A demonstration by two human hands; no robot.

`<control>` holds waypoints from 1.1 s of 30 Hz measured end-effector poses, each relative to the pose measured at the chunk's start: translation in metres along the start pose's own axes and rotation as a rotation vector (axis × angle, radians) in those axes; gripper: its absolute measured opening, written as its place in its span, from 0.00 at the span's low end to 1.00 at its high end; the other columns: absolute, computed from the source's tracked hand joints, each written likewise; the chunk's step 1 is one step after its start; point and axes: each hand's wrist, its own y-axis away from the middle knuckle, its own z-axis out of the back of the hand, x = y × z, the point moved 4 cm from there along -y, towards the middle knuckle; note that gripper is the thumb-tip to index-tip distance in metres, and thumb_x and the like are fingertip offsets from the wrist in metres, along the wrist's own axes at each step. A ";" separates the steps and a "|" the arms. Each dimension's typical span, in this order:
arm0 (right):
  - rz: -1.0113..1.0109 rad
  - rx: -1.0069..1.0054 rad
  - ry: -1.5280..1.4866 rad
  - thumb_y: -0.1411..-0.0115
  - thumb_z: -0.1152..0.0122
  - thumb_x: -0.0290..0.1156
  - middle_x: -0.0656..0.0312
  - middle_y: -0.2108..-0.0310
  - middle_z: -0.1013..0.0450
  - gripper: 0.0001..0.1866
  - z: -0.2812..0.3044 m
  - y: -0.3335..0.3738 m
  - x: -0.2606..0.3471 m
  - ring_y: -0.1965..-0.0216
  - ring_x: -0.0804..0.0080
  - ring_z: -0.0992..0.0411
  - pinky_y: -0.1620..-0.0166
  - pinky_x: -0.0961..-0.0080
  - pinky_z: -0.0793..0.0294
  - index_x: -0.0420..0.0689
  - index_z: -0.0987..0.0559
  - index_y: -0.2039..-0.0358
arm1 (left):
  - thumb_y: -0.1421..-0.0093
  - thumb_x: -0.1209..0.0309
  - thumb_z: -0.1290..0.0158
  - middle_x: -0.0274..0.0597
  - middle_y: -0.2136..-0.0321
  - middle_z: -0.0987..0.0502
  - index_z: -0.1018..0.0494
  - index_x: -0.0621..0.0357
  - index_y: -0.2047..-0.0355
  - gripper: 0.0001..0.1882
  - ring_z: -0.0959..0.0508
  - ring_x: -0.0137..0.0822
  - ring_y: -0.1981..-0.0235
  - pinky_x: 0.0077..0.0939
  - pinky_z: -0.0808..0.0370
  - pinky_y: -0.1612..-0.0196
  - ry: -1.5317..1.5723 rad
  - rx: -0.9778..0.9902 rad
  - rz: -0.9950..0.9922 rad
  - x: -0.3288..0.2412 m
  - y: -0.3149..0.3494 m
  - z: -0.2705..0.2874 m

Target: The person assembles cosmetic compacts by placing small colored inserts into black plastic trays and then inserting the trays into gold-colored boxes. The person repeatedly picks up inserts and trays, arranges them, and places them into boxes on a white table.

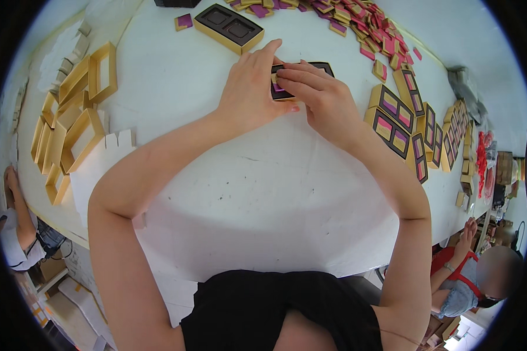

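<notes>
A gold box with a black two-compartment insert point(323, 66) lies between my hands at the top middle of the table. My left hand point(249, 88) grips its left side, with the thumb along the near edge and the index finger stretched past the far side. Over the box is my right hand point(319, 93), its fingers together and pressed on a small purple and gold packet point(277, 89) in the left compartment. The fingers partly cover that packet. Just beyond my left hand, another gold box point(229, 28) shows two dark compartments with nothing in them.
Loose pink, purple and gold packets point(386, 35) are heaped at the far right. Filled boxes point(392, 120) stand in rows at the right. Gold frames point(70, 134) pile up at the left. A single packet point(183, 22) lies at the back. Other people point(459, 269) sit at both sides.
</notes>
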 end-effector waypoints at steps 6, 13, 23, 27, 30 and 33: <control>0.006 0.113 0.156 0.41 0.38 0.35 0.65 0.40 0.32 0.24 0.004 0.021 0.006 0.33 0.62 0.41 0.34 0.40 0.47 0.48 0.26 0.44 | 0.59 0.61 0.27 0.43 0.53 0.26 0.43 0.60 0.38 0.52 0.29 0.48 0.50 0.43 0.32 0.47 -0.031 -0.016 -0.024 0.000 0.001 -0.001; -0.085 0.138 0.186 0.38 0.43 0.54 0.66 0.34 0.38 0.34 0.003 0.038 0.011 0.29 0.60 0.47 0.34 0.31 0.55 0.53 0.33 0.36 | 0.59 0.62 0.29 0.44 0.55 0.27 0.30 0.55 0.45 0.39 0.28 0.47 0.52 0.42 0.31 0.49 -0.110 0.051 -0.154 0.001 -0.005 -0.004; -0.741 0.087 0.684 0.39 0.45 0.61 0.59 0.30 0.46 0.33 0.108 0.199 -0.025 0.29 0.46 0.55 0.41 0.18 0.58 0.67 0.33 0.35 | 0.58 0.73 0.31 0.48 0.37 0.36 0.33 0.50 0.38 0.43 0.39 0.55 0.37 0.47 0.35 0.37 -0.156 0.561 -0.421 -0.047 -0.049 -0.028; -0.873 0.097 0.663 0.40 0.46 0.62 0.59 0.30 0.47 0.33 0.115 0.228 -0.017 0.28 0.45 0.57 0.43 0.14 0.60 0.71 0.34 0.34 | 0.62 0.53 0.26 0.55 0.29 0.55 0.44 0.40 0.31 0.59 0.60 0.66 0.29 0.56 0.49 0.30 -0.111 0.613 -0.432 -0.104 -0.058 -0.086; -1.008 0.108 0.581 0.41 0.46 0.64 0.59 0.29 0.48 0.36 0.133 0.243 -0.022 0.27 0.46 0.58 0.40 0.17 0.61 0.70 0.35 0.34 | 0.70 0.44 0.26 0.48 0.27 0.61 0.47 0.36 0.30 0.66 0.65 0.61 0.28 0.61 0.48 0.31 -0.271 0.688 -0.680 -0.129 -0.075 -0.119; -0.989 0.101 0.451 0.42 0.44 0.65 0.59 0.29 0.49 0.38 0.150 0.265 -0.036 0.27 0.49 0.59 0.38 0.21 0.61 0.66 0.35 0.34 | 0.71 0.40 0.28 0.49 0.27 0.59 0.47 0.35 0.30 0.67 0.64 0.62 0.28 0.64 0.51 0.31 -0.332 0.673 -0.766 -0.140 -0.091 -0.149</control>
